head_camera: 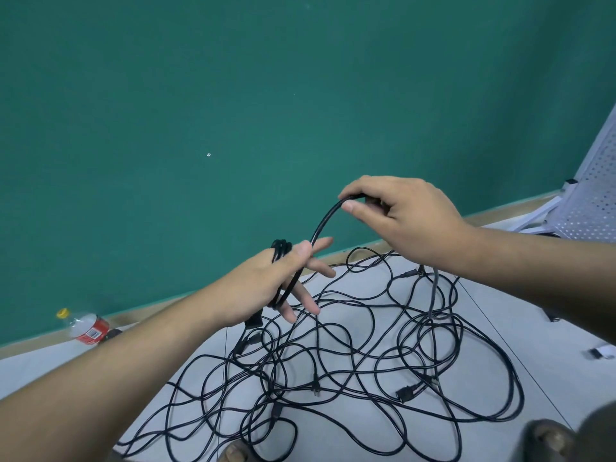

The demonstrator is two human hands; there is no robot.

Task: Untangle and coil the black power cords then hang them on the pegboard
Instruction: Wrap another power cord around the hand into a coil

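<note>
The cord (pixel 320 225) arches between the two hands, well above the floor. We judge this to be mid-coiling: a few wraps, the coil (pixel 281 248), already sit round the left hand (pixel 263 285), which serves as the former. Its fingers are straight and fanned apart toward 3 o'clock, so new wraps can slide on evenly, and the thumb lies along the strand where it leaves the palm. At 1 o'clock from it the right hand (pixel 400 215) pinches the cord between thumb and forefinger with the other fingers curled in. We think it is held high to draw up slack and lead the next turn over. From under that hand the strand drops toward 6 o'clock into the tangle (pixel 333 361), which sprawls on the floor (pixel 520 315) below both hands, with a plug (pixel 405 393) at its 5 o'clock side. We cannot tell how the held cord threads through the heap, so a snag is possible. The pegboard (pixel 593 195) leans at the 3 o'clock edge, and no cords hang on the part we see. A bottle (pixel 88 328) lies at 8 o'clock by the green wall (pixel 233 95)
</note>
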